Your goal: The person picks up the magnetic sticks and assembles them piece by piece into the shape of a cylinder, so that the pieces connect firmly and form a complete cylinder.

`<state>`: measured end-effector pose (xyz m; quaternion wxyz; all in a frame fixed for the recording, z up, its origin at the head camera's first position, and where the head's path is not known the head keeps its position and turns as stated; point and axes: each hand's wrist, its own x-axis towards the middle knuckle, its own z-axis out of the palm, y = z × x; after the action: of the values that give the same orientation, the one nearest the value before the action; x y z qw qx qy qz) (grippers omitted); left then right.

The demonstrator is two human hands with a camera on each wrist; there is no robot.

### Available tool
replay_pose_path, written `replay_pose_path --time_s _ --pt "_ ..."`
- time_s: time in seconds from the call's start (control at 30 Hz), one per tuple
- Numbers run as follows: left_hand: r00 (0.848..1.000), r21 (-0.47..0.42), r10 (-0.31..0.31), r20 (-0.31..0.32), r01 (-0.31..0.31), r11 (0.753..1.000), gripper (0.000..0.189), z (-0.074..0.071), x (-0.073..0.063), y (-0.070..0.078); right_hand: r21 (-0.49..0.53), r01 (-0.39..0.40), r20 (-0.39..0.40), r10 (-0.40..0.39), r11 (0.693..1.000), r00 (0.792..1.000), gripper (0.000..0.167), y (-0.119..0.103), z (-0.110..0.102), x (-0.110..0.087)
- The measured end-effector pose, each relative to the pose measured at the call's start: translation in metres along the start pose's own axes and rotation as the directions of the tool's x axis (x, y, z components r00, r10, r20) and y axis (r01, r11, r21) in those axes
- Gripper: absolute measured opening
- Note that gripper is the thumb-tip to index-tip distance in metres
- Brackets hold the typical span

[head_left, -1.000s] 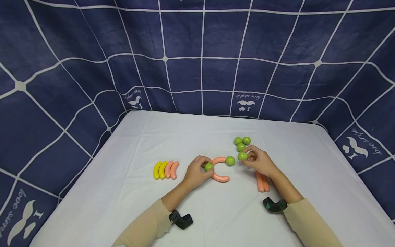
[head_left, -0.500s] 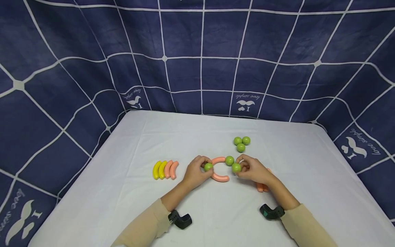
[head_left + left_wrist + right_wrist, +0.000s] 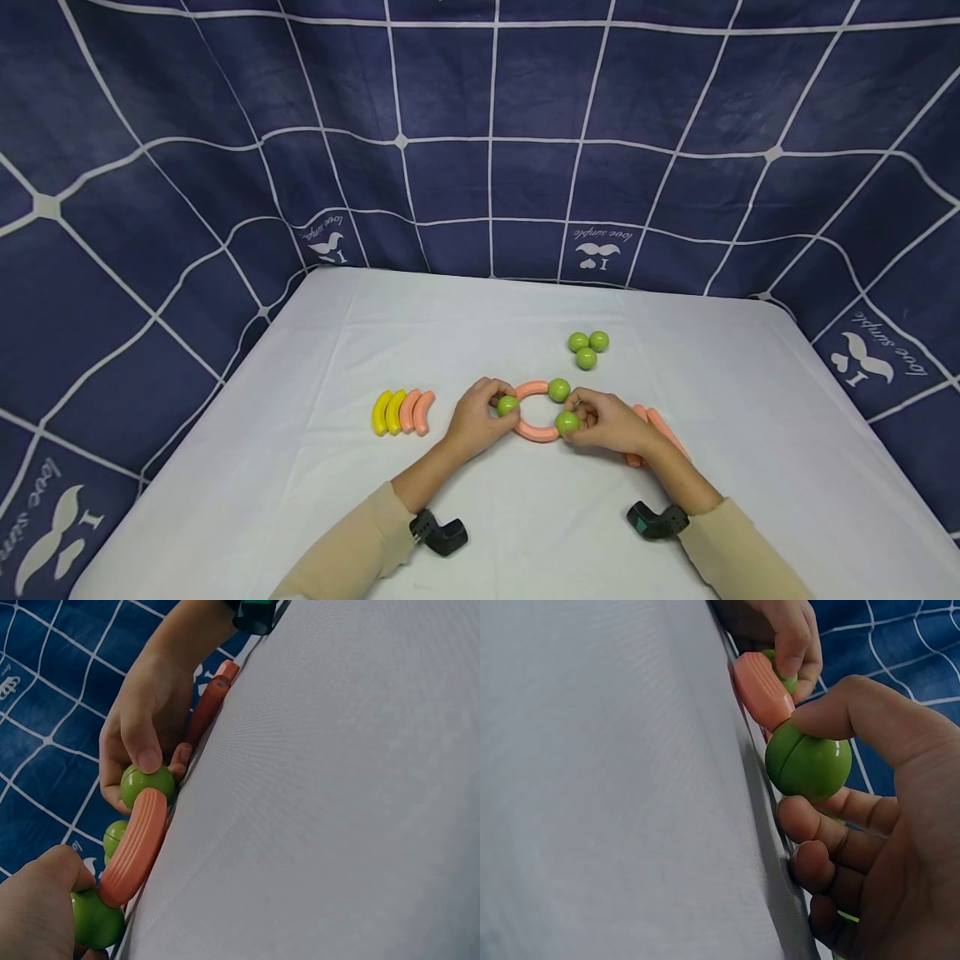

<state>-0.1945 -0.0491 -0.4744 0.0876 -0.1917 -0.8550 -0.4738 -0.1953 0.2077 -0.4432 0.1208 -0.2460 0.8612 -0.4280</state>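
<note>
One dark blue cloth with white grid lines, hung behind a white table. Over the table, two tan sleeves, each with a black wrist camera near the cuff. Next in size, both hands at work mid-table: left hand pinching a green ball at the leftmost point of a rounded shape; right hand pinching a second green ball at the right end of the lower pink curve, seemingly touching, thumb pressed to the ball.

Done, judging by the layout: most of a ring, with the lower curve and the upper pink curve both running rightward from the left ball, plus a third ball at the upper curve's right end. Not yet done: any bridging of the gap on the right, between the two balls there.

Lying unused: pink sticks to the right, partly hidden behind the forearm, count uncertain; two pink curved pieces and two yellow curved pieces in a row to the left; smallest, three green balls clustered beyond the ring. Probably an early-to-middle stage, with more pieces aside than joined; impossible to tell whether all belong in the build.
</note>
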Motion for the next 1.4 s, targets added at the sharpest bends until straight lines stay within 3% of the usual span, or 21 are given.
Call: replay_pose_path --time_s 0.63,0.83,0.93,1.07,1.2,1.3,1.4 --pt "1.000 0.011 -0.003 0.003 0.003 1.000 0.019 0.000 0.000 0.000 0.031 0.023 0.049 -0.024 0.999 0.999 0.031 0.001 0.000 0.000" --pt "1.000 0.030 -0.002 0.009 0.001 1.000 0.021 0.000 -0.001 0.002 0.043 0.040 -0.061 -0.038 0.998 0.997 0.019 0.002 -0.001 0.003" --pt "1.000 0.096 0.017 0.004 -0.017 0.995 0.025 0.000 -0.001 0.004 0.028 0.030 -0.145 -0.026 0.999 0.989 0.016 0.001 -0.001 0.008" --pt "0.999 0.226 0.019 -0.037 -0.011 0.974 0.037 0.002 -0.004 0.008 -0.004 0.013 -0.239 -0.013 1.000 0.971 0.015 -0.002 -0.003 0.015" --pt "0.995 0.344 -0.045 -0.089 0.073 0.936 0.044 0.005 -0.009 0.016 -0.055 0.007 -0.303 -0.023 0.998 0.953 0.017 -0.005 -0.003 0.024" --pt "0.989 0.393 -0.088 -0.116 0.127 0.911 0.047 0.008 -0.012 0.022 -0.094 0.014 -0.317 -0.043 0.995 0.947 0.019 -0.005 -0.003 0.030" --pt "0.987 0.403 -0.111 -0.114 0.148 0.903 0.048 0.011 -0.014 0.029 -0.119 0.018 -0.292 -0.052 0.993 0.955 0.021 -0.004 -0.002 0.036"
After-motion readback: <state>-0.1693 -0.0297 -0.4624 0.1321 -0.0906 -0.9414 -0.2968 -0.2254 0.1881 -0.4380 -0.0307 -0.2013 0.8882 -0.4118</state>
